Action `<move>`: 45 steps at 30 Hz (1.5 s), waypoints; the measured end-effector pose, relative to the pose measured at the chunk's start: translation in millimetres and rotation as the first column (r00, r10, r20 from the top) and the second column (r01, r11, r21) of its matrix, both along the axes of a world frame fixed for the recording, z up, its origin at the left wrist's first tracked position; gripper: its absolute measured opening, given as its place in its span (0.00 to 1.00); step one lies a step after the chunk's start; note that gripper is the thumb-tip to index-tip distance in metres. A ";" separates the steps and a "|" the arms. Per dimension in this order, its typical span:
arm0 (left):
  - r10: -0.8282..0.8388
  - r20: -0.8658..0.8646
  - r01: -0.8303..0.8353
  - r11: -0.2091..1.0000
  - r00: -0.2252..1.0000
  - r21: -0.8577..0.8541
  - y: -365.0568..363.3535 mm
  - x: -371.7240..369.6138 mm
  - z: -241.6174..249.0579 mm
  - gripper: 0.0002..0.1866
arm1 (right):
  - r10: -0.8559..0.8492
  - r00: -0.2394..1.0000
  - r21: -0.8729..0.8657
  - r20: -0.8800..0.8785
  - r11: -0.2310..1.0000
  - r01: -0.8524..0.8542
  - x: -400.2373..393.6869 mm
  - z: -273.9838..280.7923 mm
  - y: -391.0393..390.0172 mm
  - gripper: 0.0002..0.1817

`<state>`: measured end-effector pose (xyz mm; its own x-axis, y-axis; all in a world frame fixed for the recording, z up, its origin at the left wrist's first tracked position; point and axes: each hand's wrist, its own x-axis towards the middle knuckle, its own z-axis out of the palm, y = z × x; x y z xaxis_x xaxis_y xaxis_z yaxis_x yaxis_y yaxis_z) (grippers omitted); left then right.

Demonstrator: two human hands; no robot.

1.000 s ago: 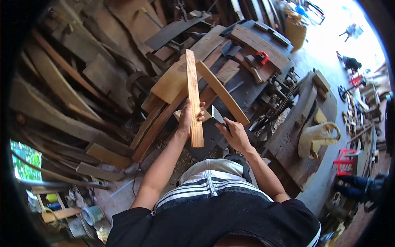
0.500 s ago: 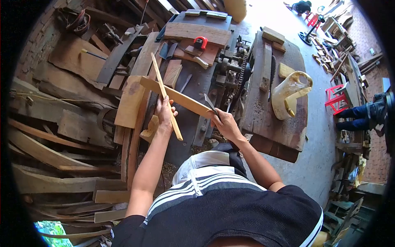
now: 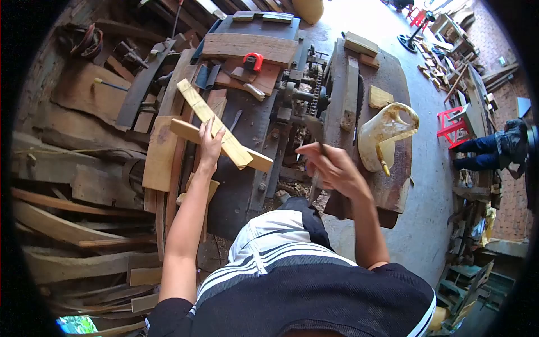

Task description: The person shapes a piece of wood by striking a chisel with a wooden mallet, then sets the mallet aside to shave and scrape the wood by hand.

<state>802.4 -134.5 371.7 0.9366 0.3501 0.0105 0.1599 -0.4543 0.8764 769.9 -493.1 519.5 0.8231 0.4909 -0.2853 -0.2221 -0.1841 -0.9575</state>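
My left hand (image 3: 211, 143) is closed around a short wooden strip (image 3: 216, 123), its broad face turned up and its length slanting across the bench. Beneath that strip and crossing it is a second wooden board (image 3: 260, 162), partly hidden by the hand and the strip. To the right, my right hand (image 3: 337, 171) hangs over the gap beside the bench machinery, curled around a thin dark pointed blade (image 3: 322, 149), mostly hidden by the fingers and smeared by motion. A flat steel tool (image 3: 236, 119) lies on the dark bench top near the strip.
A red tape measure (image 3: 252, 62) and wood offcuts lie on the bench. Chain-and-gear machinery (image 3: 314, 92) runs between it and a right-hand table bearing a cut plastic jug (image 3: 376, 146). Stacked boards (image 3: 84, 224) crowd the left. Another person (image 3: 494, 151) is at the far right, by red stools.
My right hand has let go of the lower board and moved right with the blade. The strip in my left hand has turned from its narrow edge to its broad face.
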 end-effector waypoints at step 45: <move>-0.126 0.048 0.056 0.704 0.991 0.708 8.6 -160.5 32.9 0.36 | -0.712 0.613 -0.457 0.343 0.443 0.771 134.8 -129.9 -335.2 0.17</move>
